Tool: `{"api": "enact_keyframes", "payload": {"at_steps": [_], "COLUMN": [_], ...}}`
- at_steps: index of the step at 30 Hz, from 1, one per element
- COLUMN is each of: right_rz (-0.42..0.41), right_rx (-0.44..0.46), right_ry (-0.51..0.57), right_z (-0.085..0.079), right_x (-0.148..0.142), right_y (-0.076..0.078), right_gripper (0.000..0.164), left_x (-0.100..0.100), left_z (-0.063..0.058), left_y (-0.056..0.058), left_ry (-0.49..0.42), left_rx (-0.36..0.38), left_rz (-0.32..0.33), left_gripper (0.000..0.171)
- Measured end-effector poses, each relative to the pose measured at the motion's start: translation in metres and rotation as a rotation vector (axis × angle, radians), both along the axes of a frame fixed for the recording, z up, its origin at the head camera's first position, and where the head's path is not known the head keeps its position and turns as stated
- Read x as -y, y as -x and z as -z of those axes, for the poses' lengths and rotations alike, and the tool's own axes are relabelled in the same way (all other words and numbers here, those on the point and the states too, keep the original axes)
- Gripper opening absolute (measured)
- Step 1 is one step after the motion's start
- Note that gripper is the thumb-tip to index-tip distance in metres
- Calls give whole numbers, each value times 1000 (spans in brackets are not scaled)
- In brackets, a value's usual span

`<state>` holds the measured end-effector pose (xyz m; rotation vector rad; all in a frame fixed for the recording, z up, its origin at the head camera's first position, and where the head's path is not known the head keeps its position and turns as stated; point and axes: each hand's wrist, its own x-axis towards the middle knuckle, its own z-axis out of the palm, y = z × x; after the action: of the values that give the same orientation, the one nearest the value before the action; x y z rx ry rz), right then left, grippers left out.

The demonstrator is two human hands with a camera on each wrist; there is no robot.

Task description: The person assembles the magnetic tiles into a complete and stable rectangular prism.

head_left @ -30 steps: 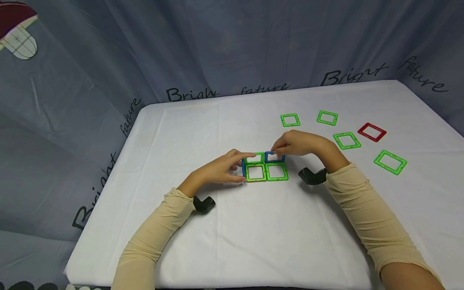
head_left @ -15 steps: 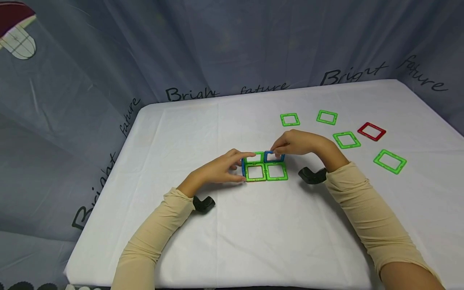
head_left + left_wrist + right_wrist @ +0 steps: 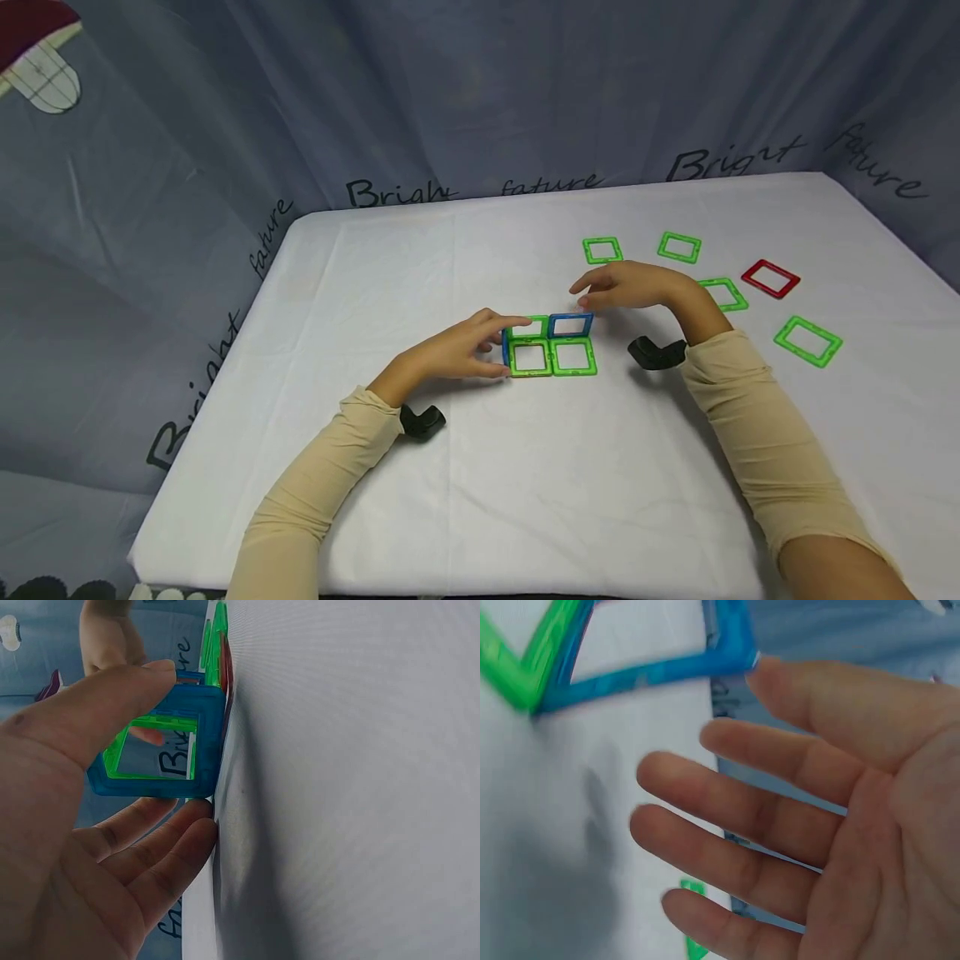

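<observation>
Two green magnetic tile frames [image 3: 576,372] lie side by side on the table, with red showing at the left one's edge. My left hand [image 3: 453,346] grips an upright blue tile [image 3: 210,742] at their left side, thumb on one edge and fingers on the opposite one. Its index finger reaches to a green tile [image 3: 545,327] standing at the back. Beside that green tile stands another blue tile [image 3: 645,673]. My right hand [image 3: 626,285] is just behind and right of it, fingers loosely spread and holding nothing. In the right wrist view the thumb tip overlaps its corner.
Several loose tiles lie at the back right of the white-covered table [image 3: 450,500]: a red one [image 3: 787,287] and green ones, such as the green tile [image 3: 825,350] farthest right. A grey curtain [image 3: 480,100] with writing hangs behind the table.
My right hand has let go of the blue tile at the back and moved slightly up and right, its fingers loosening. The left hand and the joined tiles stay in place.
</observation>
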<state>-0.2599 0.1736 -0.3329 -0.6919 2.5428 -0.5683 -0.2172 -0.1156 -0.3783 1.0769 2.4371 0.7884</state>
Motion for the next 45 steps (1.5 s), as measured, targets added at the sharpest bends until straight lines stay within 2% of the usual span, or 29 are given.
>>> {"api": "enact_keyframes", "payload": {"at_steps": [6,10,14,19,24,28,33,39,45], "right_rz": [115,209,291,287,266,271,228,197,162], "right_rx": [-103,-157,-171,-136,-58,-71,-126,-173,-253], "right_ry": [5,-21,-104,-174,-200,-253,-302,-201,-73], "right_z": [16,22,26,30,30,29,25,20,3], "right_x": [-17,-23,-28,-33,-32,-25,-16,-15,-9], "right_y": [19,37,58,76,83,83,75,59,31], "right_gripper": [39,47,58,70,71,67,61,59,59], "left_x": [-2,-2,-2,-3,-1,0,1,1,1], "left_z": [1,0,0,2,3,2,1,2,0], "left_y": [-1,-2,-2,-3,-3,-2,-1,0,-1], "left_ry": [-7,-6,-10,-16,-17,-22,-9,18,29], "left_rx": [-7,-8,-11,-13,-13,-7,-34,-51,-54], "left_rz": [21,16,20,24,11,-4,-15,-14,-19], "left_gripper": [71,71,71,72,79,88,92,90,89]}}
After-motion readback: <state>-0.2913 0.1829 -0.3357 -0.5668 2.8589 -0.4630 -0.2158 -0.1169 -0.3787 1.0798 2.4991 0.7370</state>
